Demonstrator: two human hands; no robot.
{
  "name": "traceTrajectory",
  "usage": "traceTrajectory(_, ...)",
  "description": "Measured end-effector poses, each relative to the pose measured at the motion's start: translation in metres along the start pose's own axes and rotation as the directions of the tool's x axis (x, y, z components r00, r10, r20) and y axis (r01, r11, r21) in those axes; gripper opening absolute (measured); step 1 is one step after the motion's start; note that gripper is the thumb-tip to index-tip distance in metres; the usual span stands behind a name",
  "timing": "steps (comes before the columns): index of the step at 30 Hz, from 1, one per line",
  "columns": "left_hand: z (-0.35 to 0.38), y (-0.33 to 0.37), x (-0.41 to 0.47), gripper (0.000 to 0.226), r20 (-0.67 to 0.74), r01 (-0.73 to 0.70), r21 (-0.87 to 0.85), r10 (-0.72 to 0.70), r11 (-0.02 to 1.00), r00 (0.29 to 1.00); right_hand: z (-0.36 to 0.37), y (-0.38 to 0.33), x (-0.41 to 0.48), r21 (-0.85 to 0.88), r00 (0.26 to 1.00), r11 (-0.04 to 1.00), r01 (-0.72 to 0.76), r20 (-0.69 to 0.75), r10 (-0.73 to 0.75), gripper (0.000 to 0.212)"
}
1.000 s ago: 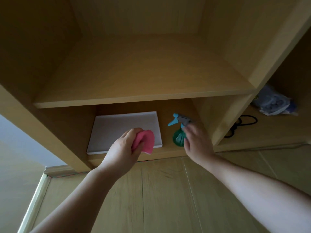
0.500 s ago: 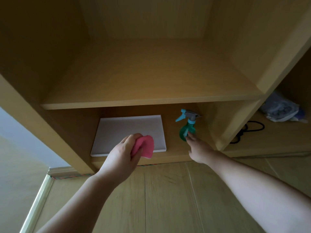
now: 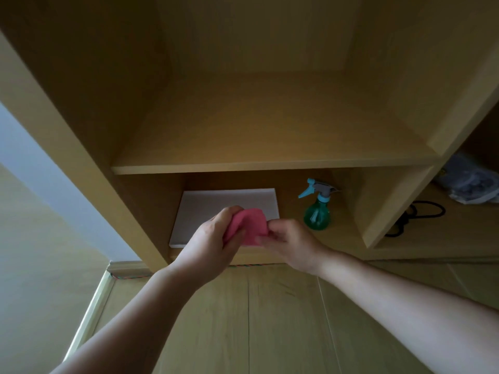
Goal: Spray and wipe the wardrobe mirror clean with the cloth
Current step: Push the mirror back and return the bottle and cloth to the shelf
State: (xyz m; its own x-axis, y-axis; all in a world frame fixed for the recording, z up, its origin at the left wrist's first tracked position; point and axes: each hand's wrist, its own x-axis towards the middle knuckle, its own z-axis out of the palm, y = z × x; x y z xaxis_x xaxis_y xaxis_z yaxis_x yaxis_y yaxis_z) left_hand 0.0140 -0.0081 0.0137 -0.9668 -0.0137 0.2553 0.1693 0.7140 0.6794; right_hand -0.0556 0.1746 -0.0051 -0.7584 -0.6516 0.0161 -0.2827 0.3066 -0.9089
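Note:
A bunched pink cloth [image 3: 249,224] is held between both hands in front of the wardrobe's bottom compartment. My left hand [image 3: 213,244] grips its left side. My right hand [image 3: 293,245] pinches its right edge with the fingertips. A green spray bottle [image 3: 316,214] with a light-blue trigger head stands upright on the bottom shelf, just right of my right hand and apart from it. No mirror can be made out in the head view.
A flat white board [image 3: 205,209] lies on the bottom shelf behind the cloth. Wooden wardrobe shelf [image 3: 270,166] spans above. A black cable [image 3: 415,217] and a plastic-wrapped bundle [image 3: 469,182] sit in the right compartment. Wood floor [image 3: 270,319] lies below; a wall stands at left.
My right hand let go of the spray bottle, left it standing on the bottom shelf, and moved left to pinch the cloth. The left hand kept its hold on the cloth.

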Motion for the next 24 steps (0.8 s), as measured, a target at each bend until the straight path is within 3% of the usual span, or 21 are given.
traceTrajectory(4,-0.012,-0.003,-0.006,0.044,0.03,0.073,-0.025,-0.072,0.997,0.997,-0.005,-0.019,0.001,0.266,0.998,0.964,-0.028,-0.047,0.041,0.018)
traceTrajectory(8,-0.015,-0.001,-0.014,0.054,0.123,0.134,-0.163,-0.115,0.978,0.986,-0.007,-0.032,0.008,0.6,0.989,0.788,-0.136,0.03,0.148,0.023)
traceTrajectory(15,-0.013,-0.011,-0.014,0.062,0.301,0.292,-0.269,-0.208,0.918,0.931,0.002,-0.025,0.016,0.69,0.974,0.7,-0.181,0.025,0.227,0.02)
traceTrajectory(18,-0.009,-0.021,-0.017,0.068,0.33,0.354,-0.267,-0.26,0.896,0.907,0.0,-0.014,0.021,0.659,0.959,0.715,-0.235,0.036,0.282,0.014)
traceTrajectory(21,-0.002,-0.036,-0.015,0.062,0.289,0.43,-0.284,-0.351,0.857,0.89,0.002,-0.001,0.031,0.652,0.932,0.698,-0.295,0.035,0.361,0.012)
traceTrajectory(24,0.009,-0.052,-0.011,0.057,0.15,0.502,-0.255,-0.479,0.827,0.865,0.007,0.009,0.038,0.688,0.915,0.64,-0.341,0.087,0.393,0.014)
